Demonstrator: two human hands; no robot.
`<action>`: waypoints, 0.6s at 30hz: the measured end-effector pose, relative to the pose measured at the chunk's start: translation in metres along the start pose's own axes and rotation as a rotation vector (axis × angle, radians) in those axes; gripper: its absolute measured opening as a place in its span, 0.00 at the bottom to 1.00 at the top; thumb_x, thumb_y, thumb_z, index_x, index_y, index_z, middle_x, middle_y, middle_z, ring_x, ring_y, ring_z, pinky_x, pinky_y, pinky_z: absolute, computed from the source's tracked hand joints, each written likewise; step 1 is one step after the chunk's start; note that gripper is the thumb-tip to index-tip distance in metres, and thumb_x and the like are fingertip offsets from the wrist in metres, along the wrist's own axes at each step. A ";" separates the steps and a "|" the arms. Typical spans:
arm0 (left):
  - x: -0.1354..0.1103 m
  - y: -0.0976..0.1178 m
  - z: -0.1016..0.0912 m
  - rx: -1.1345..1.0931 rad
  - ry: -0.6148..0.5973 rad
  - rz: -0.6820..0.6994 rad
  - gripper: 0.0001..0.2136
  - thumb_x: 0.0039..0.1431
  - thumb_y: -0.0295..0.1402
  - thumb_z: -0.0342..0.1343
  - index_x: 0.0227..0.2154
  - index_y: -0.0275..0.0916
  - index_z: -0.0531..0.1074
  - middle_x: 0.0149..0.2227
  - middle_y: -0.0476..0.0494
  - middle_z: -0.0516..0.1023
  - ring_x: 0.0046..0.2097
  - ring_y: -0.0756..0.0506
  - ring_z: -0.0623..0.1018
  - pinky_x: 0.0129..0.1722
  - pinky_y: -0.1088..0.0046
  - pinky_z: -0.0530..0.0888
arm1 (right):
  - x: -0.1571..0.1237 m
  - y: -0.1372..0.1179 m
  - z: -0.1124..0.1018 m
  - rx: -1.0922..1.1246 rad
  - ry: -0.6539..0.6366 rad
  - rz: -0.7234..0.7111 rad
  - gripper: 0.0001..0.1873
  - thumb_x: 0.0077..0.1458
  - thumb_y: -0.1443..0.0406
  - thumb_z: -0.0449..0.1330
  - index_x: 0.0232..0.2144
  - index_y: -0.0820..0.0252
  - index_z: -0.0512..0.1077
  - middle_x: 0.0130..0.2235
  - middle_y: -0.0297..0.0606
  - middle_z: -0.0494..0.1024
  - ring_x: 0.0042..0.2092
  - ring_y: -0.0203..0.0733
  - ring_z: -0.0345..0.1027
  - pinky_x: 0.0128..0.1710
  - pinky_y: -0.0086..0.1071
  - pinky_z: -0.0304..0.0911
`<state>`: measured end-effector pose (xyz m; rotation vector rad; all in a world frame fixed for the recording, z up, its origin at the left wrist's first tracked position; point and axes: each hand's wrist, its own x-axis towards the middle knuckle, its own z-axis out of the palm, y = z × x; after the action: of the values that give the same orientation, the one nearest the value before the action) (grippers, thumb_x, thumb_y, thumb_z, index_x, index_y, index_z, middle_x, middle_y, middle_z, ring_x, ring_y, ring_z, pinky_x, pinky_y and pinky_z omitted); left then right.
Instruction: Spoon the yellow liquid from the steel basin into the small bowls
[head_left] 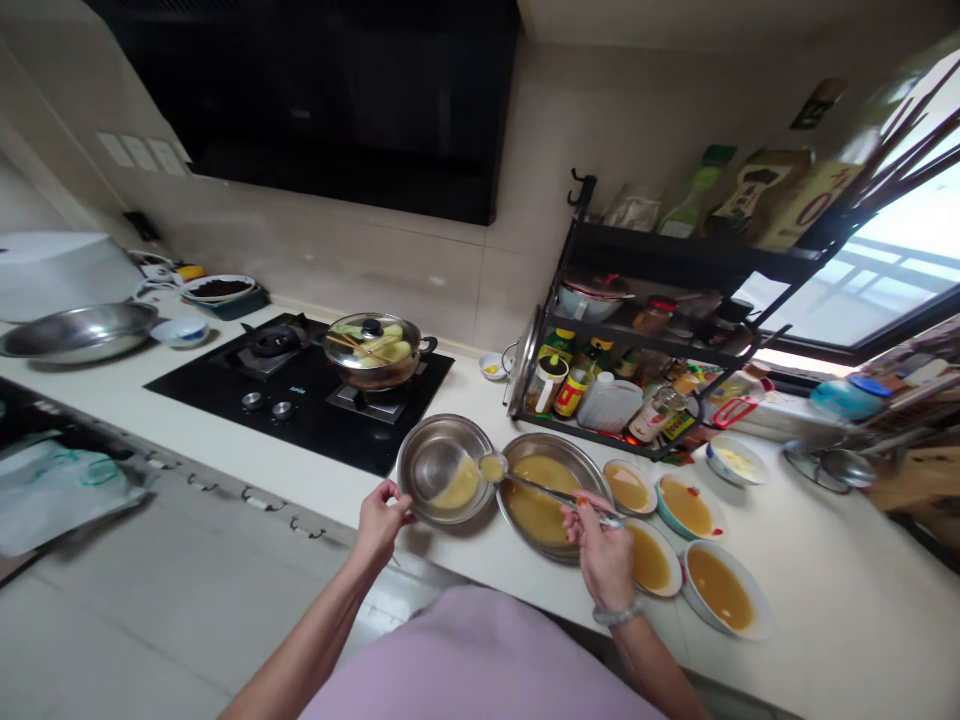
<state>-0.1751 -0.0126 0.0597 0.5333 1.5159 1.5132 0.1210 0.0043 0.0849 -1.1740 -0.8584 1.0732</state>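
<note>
My left hand [381,520] grips the near rim of a tilted steel bowl [427,462] that holds a little yellow liquid. My right hand [600,540] is closed on the handle of a ladle [493,466]. The ladle's cup, full of yellow liquid, hangs at the edge between the tilted bowl and a larger steel basin [577,462] of the same yellow liquid. Several small bowls [720,590] filled with yellow liquid stand to the right of the basin on the white counter [825,620].
A lidded pot [373,350] sits on the black gas hob [225,385]. A black spice rack [637,330] with bottles stands behind the basin. A wide steel pan [75,330] and a rice cooker [60,270] are at far left. Window at right.
</note>
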 end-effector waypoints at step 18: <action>0.000 -0.001 0.003 0.008 -0.043 0.053 0.13 0.36 0.29 0.60 0.18 0.39 0.58 0.20 0.58 0.64 0.21 0.55 0.68 0.24 0.74 0.74 | -0.006 -0.011 -0.050 -0.580 -0.244 -0.733 0.13 0.57 0.69 0.55 0.41 0.55 0.77 0.37 0.42 0.76 0.33 0.40 0.72 0.27 0.29 0.70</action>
<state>-0.1729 -0.0110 0.0591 0.6117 1.4857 1.5274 0.1683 -0.0164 0.0859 -1.0476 -1.7052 0.3610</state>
